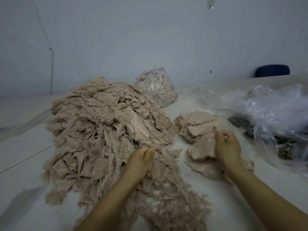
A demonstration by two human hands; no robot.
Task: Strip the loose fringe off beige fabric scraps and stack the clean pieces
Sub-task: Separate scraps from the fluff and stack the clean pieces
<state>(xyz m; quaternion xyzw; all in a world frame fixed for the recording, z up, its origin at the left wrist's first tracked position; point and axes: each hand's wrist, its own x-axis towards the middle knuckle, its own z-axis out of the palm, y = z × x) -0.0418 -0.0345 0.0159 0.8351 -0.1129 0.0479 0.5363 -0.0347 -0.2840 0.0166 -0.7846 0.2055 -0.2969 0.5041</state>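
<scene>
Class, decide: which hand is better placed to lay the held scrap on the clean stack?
Probably right. The right hand grips the scrap beside the clean stack; the left hand pinches fringe at the big pile.

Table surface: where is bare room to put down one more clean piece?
Bare table lies left of the big scrap pile, and a strip runs between the small stack and the tied bag. The right side is crowded by loose plastic.
</scene>
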